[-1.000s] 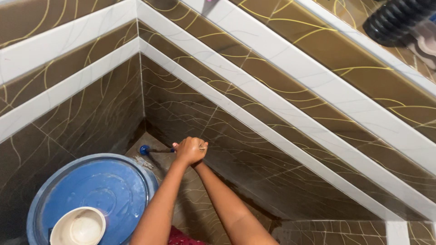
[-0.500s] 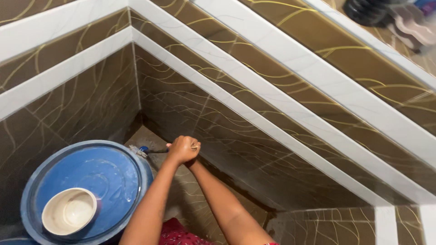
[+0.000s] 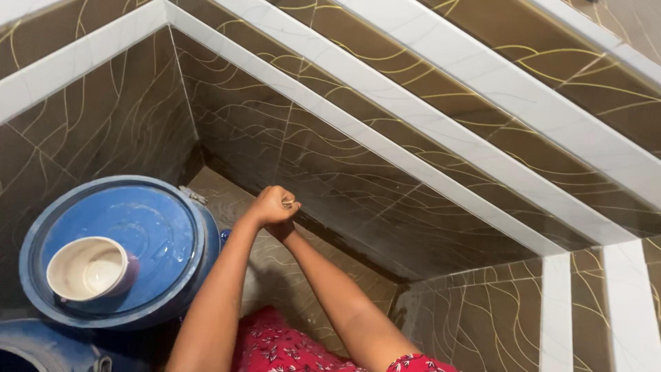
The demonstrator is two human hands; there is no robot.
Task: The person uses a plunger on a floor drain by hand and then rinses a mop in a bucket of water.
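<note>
While both arms stretch down toward the floor corner, the scene reads like this:

Left hand: the left hand (image 3: pixel 270 204) is balled into a tight fist on top, knuckles up, clenched around something thin; only a small pale tip shows between the fingers, so what it grasps cannot be told.

Right hand: the right hand (image 3: pixel 281 229) sits directly beneath the left, touching it and mostly hidden; whether it is clenched or loose cannot be told.

Held thing: a small blue rounded bit (image 3: pixel 224 235) peeks out just left of the left forearm, beside the drum; whether it belongs to what the fists hold cannot be told.

Floor: the brown tiled floor with thin gold veins (image 3: pixel 289 275) lies under the hands, dark and wet-looking along the wall joint.

Walls: the brown gold-veined wall tiles with white marble bands (image 3: pixel 413 124) meet in the corner just beyond the fists.

Drum: the large round blue plastic drum lid (image 3: pixel 158 227) sits left of the arms, with a cream plastic bowl (image 3: pixel 88 267) resting on it.

Clothing: red floral fabric (image 3: pixel 275 344) shows at the bottom edge.
</note>
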